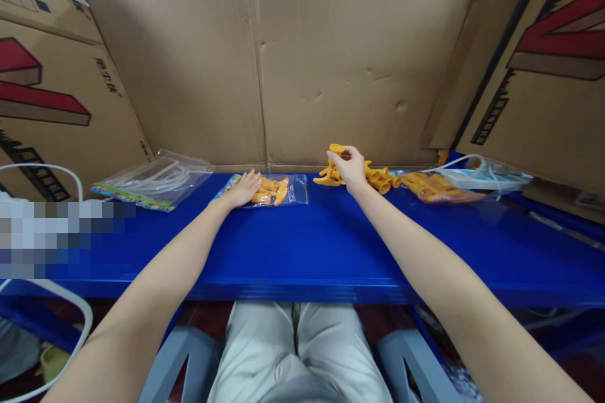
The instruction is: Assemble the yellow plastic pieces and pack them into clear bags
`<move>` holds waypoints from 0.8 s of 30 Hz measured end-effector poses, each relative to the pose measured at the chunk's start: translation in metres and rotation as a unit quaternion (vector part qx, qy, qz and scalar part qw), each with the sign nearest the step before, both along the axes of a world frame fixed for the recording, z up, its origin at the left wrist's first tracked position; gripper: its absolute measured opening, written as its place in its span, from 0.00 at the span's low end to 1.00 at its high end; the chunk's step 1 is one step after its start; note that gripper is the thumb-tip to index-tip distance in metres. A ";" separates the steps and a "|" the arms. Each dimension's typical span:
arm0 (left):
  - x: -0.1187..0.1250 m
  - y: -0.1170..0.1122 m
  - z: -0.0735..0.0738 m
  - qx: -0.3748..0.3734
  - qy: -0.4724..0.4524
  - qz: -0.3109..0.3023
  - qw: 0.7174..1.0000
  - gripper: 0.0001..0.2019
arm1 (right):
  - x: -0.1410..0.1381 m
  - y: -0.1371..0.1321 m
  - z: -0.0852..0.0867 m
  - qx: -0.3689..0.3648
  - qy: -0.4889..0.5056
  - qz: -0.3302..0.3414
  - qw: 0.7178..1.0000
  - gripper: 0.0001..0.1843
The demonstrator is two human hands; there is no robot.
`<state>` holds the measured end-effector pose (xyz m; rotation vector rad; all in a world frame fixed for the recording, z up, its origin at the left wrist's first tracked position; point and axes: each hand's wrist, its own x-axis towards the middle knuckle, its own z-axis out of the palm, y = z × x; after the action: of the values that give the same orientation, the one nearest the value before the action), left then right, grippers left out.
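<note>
My left hand [246,189] lies with its fingers stretched out over a clear plastic bag [297,190] on the blue table. Inside the bag are several yellow plastic pieces [271,189], partly covered by that hand. My right hand [351,167] is closed on a yellow plastic piece with a round, cup-like end [337,148], raised a little above the table. Under and beside the right hand lies a loose pile of similar yellow pieces [380,179], some curved, some tube-shaped. The right hand and forearm hide part of the pile.
A clear bag with white tubing [163,179] lies at the left. Another bag of yellow pieces [432,187] sits right of the pile, near a white power strip [486,179] with a cable. Cardboard walls [331,63] enclose the back and sides of the blue table [302,245].
</note>
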<state>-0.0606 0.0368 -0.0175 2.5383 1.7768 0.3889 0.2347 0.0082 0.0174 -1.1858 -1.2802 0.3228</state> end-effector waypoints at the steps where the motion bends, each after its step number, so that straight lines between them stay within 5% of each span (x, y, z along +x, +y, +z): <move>1: 0.001 -0.001 0.000 -0.001 -0.001 0.000 1.000 0.35 | -0.002 -0.001 0.001 0.005 -0.003 0.022 1.000 0.15; 4: 0.002 -0.003 0.001 0.004 -0.009 0.001 1.000 0.35 | -0.008 -0.009 0.001 -0.053 -0.079 0.117 0.989 0.16; 8: 0.002 -0.003 0.000 0.011 -0.029 0.004 1.000 0.34 | -0.013 -0.019 -0.005 -0.179 -0.275 0.200 0.923 0.18; 12: 0.002 -0.006 0.003 0.019 -0.050 0.017 0.998 0.34 | -0.015 -0.026 -0.003 -0.210 -0.457 0.092 0.859 0.26; 18: -0.001 -0.008 0.004 -0.008 -0.113 0.100 0.988 0.34 | -0.016 -0.042 0.016 -0.314 -0.611 0.039 0.726 0.11; 21: -0.004 -0.005 0.002 -0.015 -0.137 0.073 0.988 0.35 | -0.016 -0.048 0.021 -0.322 -0.610 0.041 0.722 0.08; 24: -0.006 -0.003 0.001 -0.019 -0.148 0.057 0.987 0.37 | -0.017 -0.049 0.021 -0.283 -0.592 0.024 0.755 0.09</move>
<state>-0.0662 0.0340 -0.0161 2.2184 1.7980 0.6874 0.2174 -0.0404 0.0383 -2.0148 -2.4196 -0.0855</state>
